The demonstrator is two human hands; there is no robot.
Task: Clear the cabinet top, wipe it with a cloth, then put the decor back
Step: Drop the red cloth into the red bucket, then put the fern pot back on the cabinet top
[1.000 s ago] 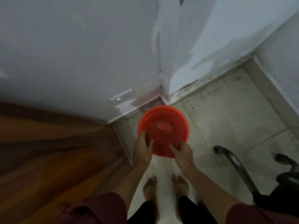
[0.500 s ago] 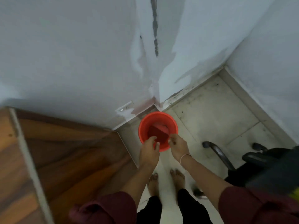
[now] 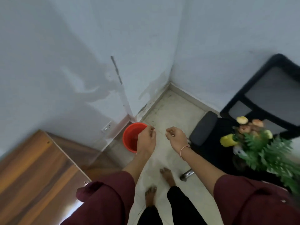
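Observation:
A red bucket [image 3: 129, 138] stands on the tiled floor in the wall corner; its inside looks red and I cannot make out the cloth in it. My left hand [image 3: 146, 140] hovers over the bucket's right rim with its fingers loosely curled and nothing in it. A little to the right, above the floor, my right hand [image 3: 176, 137] is also empty and loosely curled. The wooden cabinet top [image 3: 32, 176] lies at the lower left. A bunch of artificial flowers and green leaves [image 3: 259, 143] rests on the chair at the right.
A black office chair [image 3: 269, 95] stands against the right wall, its armrest [image 3: 203, 127] close to my right hand. A wall socket [image 3: 107, 126] sits low on the wall left of the bucket. My bare feet stand on the pale tiles [image 3: 172, 111].
Both hands have let go of the red cloth in the bucket and risen away from it. The view has lifted and turned right, so the chair and flowers now show.

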